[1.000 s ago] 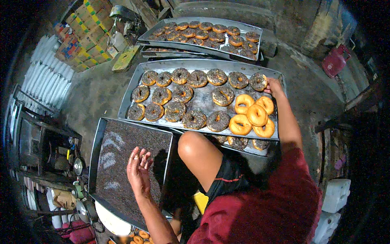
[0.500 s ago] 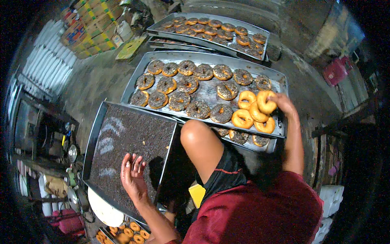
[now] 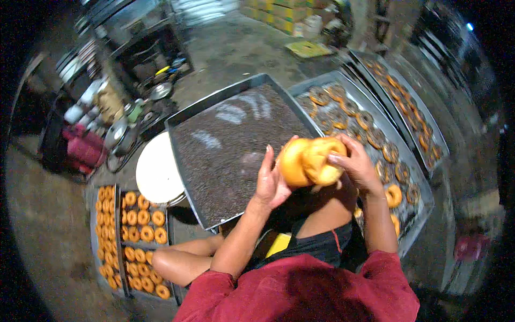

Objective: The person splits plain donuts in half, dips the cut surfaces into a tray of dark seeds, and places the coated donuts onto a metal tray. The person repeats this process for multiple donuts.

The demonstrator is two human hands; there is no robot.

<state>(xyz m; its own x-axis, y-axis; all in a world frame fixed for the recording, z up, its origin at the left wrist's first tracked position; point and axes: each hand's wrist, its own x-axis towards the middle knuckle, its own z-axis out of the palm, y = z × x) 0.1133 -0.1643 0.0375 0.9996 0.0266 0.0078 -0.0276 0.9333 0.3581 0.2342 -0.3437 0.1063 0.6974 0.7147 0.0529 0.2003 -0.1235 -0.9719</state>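
Observation:
Several plain golden doughnuts (image 3: pixel 311 160) are held bunched together between my hands, above the near right edge of the sprinkle tray. My right hand (image 3: pixel 358 163) grips them from the right, with its thumb over the nearest one. My left hand (image 3: pixel 272 185) cups their left side; its thumb stands apart and its other fingers are mostly hidden behind the doughnuts. The deep metal tray (image 3: pixel 179 161) in front of me is filled with dark chocolate sprinkles (image 3: pixel 236 145), with pale scraped marks in them.
A metal tray (image 3: pixel 424 212) at right holds sprinkle-coated doughnuts and a few plain ones (image 3: pixel 393 196). Another full tray (image 3: pixel 437 134) lies beyond it. Trays of plain doughnuts (image 3: pixel 144 217) lie at lower left, near a white round lid-like thing (image 3: pixel 155 170). Cartons (image 3: pixel 281 15) stand at the back.
My view has turned left. My right hand has lifted several plain doughnuts off the right tray and brought them to my left hand, which has moved from over the sprinkles to meet them.

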